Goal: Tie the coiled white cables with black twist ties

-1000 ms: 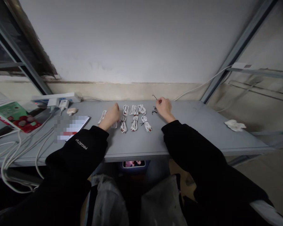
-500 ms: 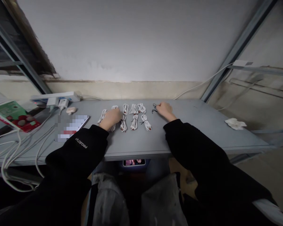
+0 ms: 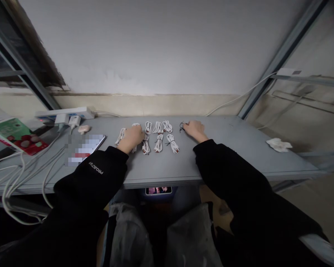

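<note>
Two rows of coiled white cables lie on the grey table. In the front row, one bundle (image 3: 173,143) and another bundle (image 3: 158,143) are bound with black ties. A loose-looking coil (image 3: 167,127) sits in the back row. My left hand (image 3: 131,138) is closed over the left end of the rows, partly covering the coils there; what its fingers hold is hidden. To the right of the rows, my right hand (image 3: 195,130) is pinched at a few thin black twist ties (image 3: 181,127), which stick out past the fingertips.
At the left are a power strip (image 3: 65,114) with plugs, a phone (image 3: 86,148), a small pinkish case (image 3: 84,129), a red and green box (image 3: 19,137) and trailing white cords (image 3: 12,185). A crumpled tissue (image 3: 278,145) lies at the right. Metal posts flank the table.
The twist ties at my right fingertips have shifted slightly, and that hand sits marginally further left. My left hand has edged slightly right over the coils.
</note>
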Demonstrator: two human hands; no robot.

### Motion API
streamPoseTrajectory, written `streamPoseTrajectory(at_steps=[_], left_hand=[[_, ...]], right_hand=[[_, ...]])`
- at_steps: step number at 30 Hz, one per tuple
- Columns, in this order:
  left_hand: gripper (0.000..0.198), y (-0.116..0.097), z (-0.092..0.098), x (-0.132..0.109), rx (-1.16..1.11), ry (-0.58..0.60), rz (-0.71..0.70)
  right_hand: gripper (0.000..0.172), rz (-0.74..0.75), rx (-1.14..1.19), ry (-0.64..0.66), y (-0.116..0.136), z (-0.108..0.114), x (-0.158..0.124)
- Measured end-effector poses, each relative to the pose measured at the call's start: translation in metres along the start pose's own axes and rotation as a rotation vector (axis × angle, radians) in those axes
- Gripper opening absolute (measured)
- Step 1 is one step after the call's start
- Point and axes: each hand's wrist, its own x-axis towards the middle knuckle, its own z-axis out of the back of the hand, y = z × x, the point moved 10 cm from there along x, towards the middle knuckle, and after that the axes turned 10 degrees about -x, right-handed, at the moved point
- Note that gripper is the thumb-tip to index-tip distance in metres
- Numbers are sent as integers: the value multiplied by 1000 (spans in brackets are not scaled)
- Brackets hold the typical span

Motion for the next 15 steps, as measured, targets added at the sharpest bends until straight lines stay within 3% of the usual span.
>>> streamPoseTrajectory(at_steps=[15], left_hand=[[17, 0, -1, 0, 25, 24, -12]], right_hand=[[28, -27, -44, 28, 5, 7, -8]])
